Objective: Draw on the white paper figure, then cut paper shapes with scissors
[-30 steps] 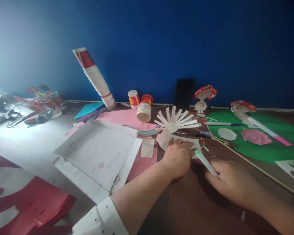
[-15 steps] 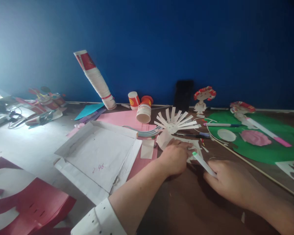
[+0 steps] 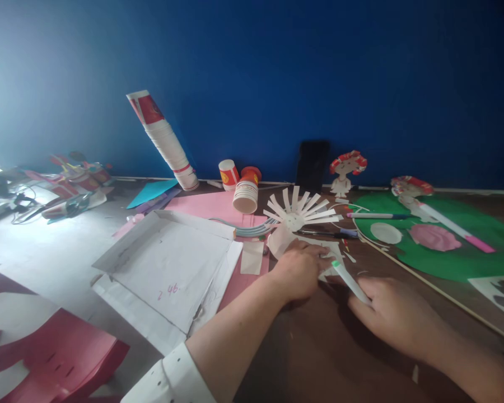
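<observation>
Our right hand (image 3: pixel 397 319), low right of centre, grips a white marker (image 3: pixel 349 280) with a green tip, fingers closed round the barrel. Our left hand (image 3: pixel 299 270) presses flat, fingers half curled, on a white paper cutout (image 3: pixel 325 249) beside it. We seem to be drawing on it; detail is blurred. Next comes steady tip placement. A fringed paper cup (image 3: pixel 298 211) lies above.

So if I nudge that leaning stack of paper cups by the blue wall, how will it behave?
The stack of paper cups probably tips easily: it is tall and tilted. Being paper, it likely feels light and could roll once down.
</observation>
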Demonstrator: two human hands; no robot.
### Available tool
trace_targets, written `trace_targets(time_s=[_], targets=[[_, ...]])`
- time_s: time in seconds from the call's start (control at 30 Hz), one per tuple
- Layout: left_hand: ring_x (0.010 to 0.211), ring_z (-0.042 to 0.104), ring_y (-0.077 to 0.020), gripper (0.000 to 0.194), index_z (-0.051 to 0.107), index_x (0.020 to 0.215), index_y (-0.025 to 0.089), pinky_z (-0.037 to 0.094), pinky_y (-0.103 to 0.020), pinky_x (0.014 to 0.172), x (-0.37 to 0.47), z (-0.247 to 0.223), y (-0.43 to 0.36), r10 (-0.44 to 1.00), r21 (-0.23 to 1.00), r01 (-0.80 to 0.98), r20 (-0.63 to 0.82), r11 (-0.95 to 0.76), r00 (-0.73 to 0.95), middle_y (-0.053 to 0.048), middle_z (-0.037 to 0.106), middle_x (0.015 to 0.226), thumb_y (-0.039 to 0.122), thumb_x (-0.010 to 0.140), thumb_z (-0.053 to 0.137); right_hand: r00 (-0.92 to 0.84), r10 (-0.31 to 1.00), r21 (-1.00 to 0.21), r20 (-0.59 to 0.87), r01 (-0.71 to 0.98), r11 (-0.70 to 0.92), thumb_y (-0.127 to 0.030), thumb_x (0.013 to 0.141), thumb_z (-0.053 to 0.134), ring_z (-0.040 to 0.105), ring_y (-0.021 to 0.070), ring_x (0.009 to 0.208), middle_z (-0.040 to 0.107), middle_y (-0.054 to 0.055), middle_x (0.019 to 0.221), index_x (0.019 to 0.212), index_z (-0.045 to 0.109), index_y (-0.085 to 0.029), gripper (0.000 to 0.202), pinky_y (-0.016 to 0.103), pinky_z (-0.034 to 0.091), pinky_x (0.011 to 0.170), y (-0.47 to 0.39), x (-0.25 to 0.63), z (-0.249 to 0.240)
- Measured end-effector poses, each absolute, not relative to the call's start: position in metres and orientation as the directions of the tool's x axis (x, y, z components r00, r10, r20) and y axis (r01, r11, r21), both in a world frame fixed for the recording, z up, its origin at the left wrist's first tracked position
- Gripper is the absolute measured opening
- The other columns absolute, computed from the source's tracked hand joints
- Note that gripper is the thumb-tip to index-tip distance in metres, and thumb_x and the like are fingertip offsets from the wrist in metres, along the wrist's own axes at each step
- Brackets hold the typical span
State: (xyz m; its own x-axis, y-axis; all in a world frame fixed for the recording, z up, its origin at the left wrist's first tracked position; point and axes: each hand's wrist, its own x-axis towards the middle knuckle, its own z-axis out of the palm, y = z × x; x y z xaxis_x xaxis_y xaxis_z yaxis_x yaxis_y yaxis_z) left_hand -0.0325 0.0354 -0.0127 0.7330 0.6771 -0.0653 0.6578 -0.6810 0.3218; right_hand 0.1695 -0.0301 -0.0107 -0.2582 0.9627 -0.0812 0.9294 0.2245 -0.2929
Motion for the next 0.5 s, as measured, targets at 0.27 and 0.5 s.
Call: trace_targets(time_s=[0.27, 0.5], targets=[[0.135, 0.059, -0.029, 0.054, 0.065, 0.144, 0.022, 0.043, -0.042, 0.117, -0.033, -0.024, 0.039, 0.65, 0.29, 0.627, -0.019, -0.723, 0.759, -0.008, 0.059, 0.157, 0.017, 0.09, 0.065, -0.084, 0.98, -0.745, 0.182, 0.639, 0.193, -0.065, 0.101, 0.05, 0.074, 0.0247, 0.068, 0.075, 0.004, 0.071, 0.082, 0.074, -0.025, 0.05, 0.032, 0.055, 0.062, -0.028, 0.184, -0.011], [0.137, 0.057, -0.0295, 0.049, 0.065, 0.143, 0.021, 0.045, -0.042, 0.116, -0.034, -0.017, 0.037, 0.65, 0.314, 0.631, -0.057, -0.709, 0.758, -0.008, 0.057, 0.158, 0.016, 0.094, 0.061, -0.275, 0.933, -0.756, 0.233, 0.553, 0.351, -0.053, 0.102, 0.057, 0.07, 0.0197, 0.065, 0.07, 0.002, 0.073, 0.081, 0.071, -0.026, 0.038, 0.031, 0.056, 0.062, -0.025, 0.177, -0.012]])
